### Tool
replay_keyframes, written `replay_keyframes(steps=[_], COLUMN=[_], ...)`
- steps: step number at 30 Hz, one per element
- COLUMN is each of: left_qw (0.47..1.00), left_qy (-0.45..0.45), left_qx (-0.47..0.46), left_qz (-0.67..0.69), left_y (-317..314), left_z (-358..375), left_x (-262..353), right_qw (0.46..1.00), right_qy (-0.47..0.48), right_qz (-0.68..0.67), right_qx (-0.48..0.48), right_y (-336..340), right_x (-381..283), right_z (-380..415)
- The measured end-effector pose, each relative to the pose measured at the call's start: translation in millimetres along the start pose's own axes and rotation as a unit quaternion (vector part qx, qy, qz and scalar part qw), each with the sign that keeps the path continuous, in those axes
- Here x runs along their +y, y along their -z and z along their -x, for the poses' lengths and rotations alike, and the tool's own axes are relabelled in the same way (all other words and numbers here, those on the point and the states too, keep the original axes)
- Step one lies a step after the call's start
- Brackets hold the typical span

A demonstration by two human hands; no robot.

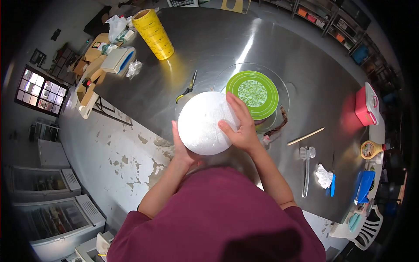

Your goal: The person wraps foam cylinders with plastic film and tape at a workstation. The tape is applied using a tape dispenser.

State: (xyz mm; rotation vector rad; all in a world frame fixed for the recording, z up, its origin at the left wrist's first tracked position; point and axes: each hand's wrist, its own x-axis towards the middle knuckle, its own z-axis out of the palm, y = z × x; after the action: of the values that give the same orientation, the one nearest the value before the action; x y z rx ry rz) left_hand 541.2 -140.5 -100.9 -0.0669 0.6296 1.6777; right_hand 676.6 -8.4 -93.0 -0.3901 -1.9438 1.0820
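Observation:
Between my two hands is a large round white foam-like piece [203,124], held up near my chest at the table's edge. My left hand [182,146] supports its lower left side, with part of the fingers hidden beneath it. On its right side, my right hand [241,126] presses with fingers and thumb spread over the surface. Just behind it lies a green round mat [270,94] with a patterned centre, on a clear round plate. Yellow-and-black scissors [188,89] rest behind the white piece to the left.
A yellow film roll [155,37] stands at the back left of the metal table [305,87]. Toward the right are a wooden stick [305,136], a brush [306,170], crumpled paper [324,176], a pink container [365,105] and a sauce bottle [370,149].

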Motion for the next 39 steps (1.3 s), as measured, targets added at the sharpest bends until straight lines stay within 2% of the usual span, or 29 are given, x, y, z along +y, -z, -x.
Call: replay_keyframes(steps=[4,5,8,9,10,11,12,14,17,20,25,28,31,37,39], left_qw=[0.993,0.988,0.930,0.848,0.754,0.641,0.513,0.512,0.505,0.498,0.500,0.470,0.470,0.481,0.504], left_qy=[-0.066,-0.113,-0.262,-0.352,-0.437,-0.510,-0.568,-0.565,-0.567,-0.578,-0.582,-0.563,-0.566,-0.571,-0.582], left_qx=[0.069,0.069,0.096,0.058,0.027,-0.005,-0.038,-0.076,-0.116,-0.112,-0.091,-0.084,-0.076,-0.093,-0.095], left_qz=[-0.076,-0.081,-0.240,-0.392,-0.489,-0.574,-0.643,-0.642,-0.640,-0.637,-0.634,-0.675,-0.673,-0.658,-0.630], left_y=[-2.6,7.1,53.6,56.4,58.5,60.6,56.5,48.6,31.9,19.9,21.5,28.1,27.6,19.8,12.4], left_z=[-0.3,-2.7,-15.3,-13.0,-12.2,-11.4,-10.2,-10.8,-13.1,-13.1,-15.9,-16.0,-15.1,-14.1,-11.9], left_x=[2.3,3.4,2.9,10.9,12.4,13.2,12.6,9.0,1.9,-9.6,-16.9,-13.9,-14.9,-13.4,-15.2], right_qw=[0.999,0.997,0.979,0.964,0.943,0.900,0.911,0.928,0.996,0.997,0.996,0.995,0.994,0.993,0.993], right_qy=[-0.042,-0.070,-0.156,-0.189,-0.222,-0.260,-0.225,-0.157,-0.007,0.051,0.059,0.070,0.072,0.080,0.082], right_qz=[0.005,-0.020,-0.130,-0.188,-0.245,-0.345,-0.340,-0.328,-0.064,0.049,0.062,0.060,0.068,0.083,0.084], right_qx=[-0.019,-0.020,-0.005,0.014,0.032,0.062,0.068,0.081,0.061,0.010,0.034,0.043,0.043,0.031,0.027], right_y=[8.9,11.0,13.0,12.8,12.6,11.7,11.6,12.7,27.5,36.9,36.0,35.6,36.6,38.0,38.2], right_x=[3.1,5.7,25.1,27.6,28.7,27.3,23.6,18.3,0.7,-14.7,-18.6,-18.0,-21.8,-20.7,-19.1], right_z=[10.9,15.5,34.5,36.8,39.5,44.0,43.6,45.4,33.2,24.9,21.9,22.0,19.6,16.5,15.9])
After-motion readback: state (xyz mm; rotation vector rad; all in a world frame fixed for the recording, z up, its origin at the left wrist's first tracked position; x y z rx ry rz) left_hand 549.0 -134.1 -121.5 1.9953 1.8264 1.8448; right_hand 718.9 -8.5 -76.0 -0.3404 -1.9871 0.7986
